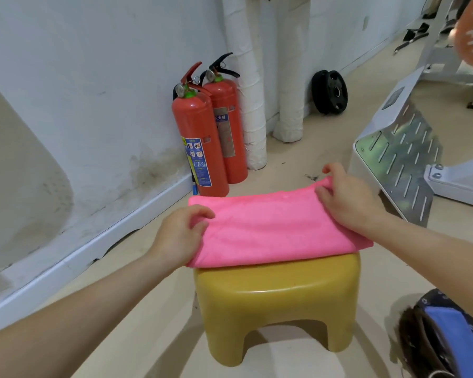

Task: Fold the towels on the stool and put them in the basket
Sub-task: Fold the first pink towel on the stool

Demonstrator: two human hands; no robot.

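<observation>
A pink towel [268, 227], folded into a long strip, lies across the top of a low yellow plastic stool [276, 304]. My left hand [179, 236] pinches the towel's left end between thumb and fingers. At the towel's far right end my right hand [344, 197] grips the cloth with curled fingers. A dark basket [421, 331] stands on the floor at the lower right, cut off by the frame edge, with a blue folded towel [448, 326] inside it.
Two red fire extinguishers [202, 137] stand against the white wall behind the stool, next to wrapped white pipes [251, 85]. A black weight plate [329, 92] leans on the wall. A white and metal gym machine base [402, 165] sits to the right.
</observation>
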